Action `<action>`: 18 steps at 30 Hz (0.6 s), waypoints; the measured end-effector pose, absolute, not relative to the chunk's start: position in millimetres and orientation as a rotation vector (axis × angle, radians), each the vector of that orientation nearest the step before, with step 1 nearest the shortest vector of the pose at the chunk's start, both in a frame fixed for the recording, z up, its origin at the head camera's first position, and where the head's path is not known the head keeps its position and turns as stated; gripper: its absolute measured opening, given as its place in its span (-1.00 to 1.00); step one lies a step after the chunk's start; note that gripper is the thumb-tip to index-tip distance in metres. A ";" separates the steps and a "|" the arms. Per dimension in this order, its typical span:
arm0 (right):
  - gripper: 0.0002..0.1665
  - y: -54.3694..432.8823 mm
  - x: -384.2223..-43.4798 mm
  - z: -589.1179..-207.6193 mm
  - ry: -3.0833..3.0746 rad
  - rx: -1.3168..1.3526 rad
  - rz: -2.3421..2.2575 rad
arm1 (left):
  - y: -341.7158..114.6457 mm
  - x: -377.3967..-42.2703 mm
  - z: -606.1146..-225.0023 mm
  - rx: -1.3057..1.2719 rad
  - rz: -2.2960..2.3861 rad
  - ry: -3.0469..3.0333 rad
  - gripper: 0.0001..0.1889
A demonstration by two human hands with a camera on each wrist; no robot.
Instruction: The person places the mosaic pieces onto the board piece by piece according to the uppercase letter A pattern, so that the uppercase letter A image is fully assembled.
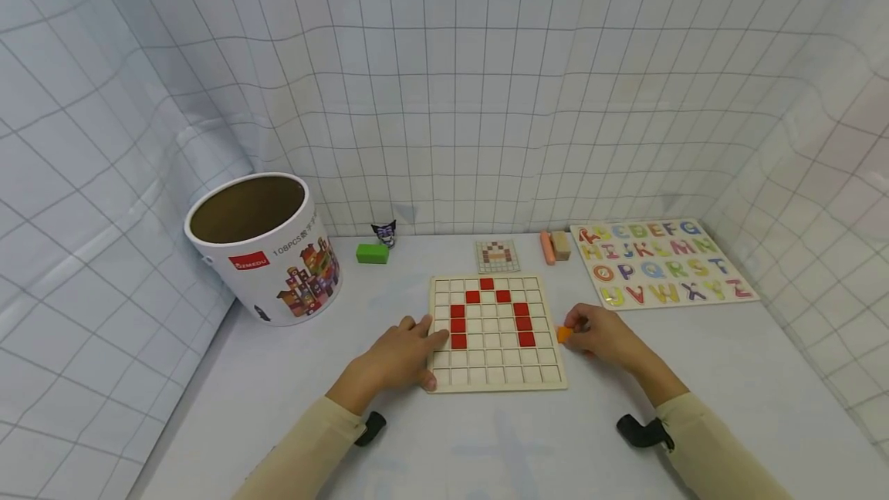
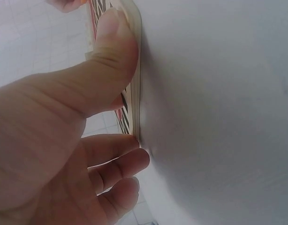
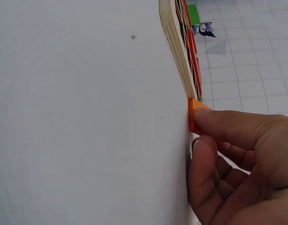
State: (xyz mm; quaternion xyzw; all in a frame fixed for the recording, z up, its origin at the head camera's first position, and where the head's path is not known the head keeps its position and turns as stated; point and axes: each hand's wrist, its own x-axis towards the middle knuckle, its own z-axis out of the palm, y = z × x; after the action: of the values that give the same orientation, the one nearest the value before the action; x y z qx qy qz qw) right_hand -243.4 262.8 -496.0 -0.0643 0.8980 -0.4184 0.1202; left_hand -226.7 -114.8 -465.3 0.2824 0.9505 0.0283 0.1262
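Note:
A wooden grid board (image 1: 493, 373) lies flat on the table, with several red square tiles (image 1: 487, 284) set in its cells in a peaked arch. My left hand (image 1: 401, 353) rests at the board's left edge, one finger lying over the grid and the thumb at the near left corner. In the left wrist view that thumb (image 2: 113, 51) presses on the rim. Beside the right edge, my right hand (image 1: 600, 336) pinches an orange tile (image 3: 193, 119), which stands against or very near the board's side. A bit of orange also shows beneath this hand.
Behind the board lies a pattern card (image 1: 497, 256). A white bucket (image 1: 271, 276), a green block (image 1: 372, 254) and a small dark figure (image 1: 384, 233) are at left. To the right are an orange stick (image 1: 548, 248), a wooden block (image 1: 560, 246) and an alphabet board (image 1: 663, 263).

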 end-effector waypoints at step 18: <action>-0.54 269.8 -246.6 -484.5 2.403 -0.174 -1.595 | -115.4 -224.7 -461.6 0.842 0.099 2.763 -0.11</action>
State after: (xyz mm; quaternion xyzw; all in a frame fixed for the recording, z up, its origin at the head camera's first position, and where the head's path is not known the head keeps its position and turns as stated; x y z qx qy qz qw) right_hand -246.6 269.8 -484.5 -0.0598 0.8250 -0.5477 0.1258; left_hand -224.7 -115.4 -461.6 0.2890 0.9485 0.0339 0.1255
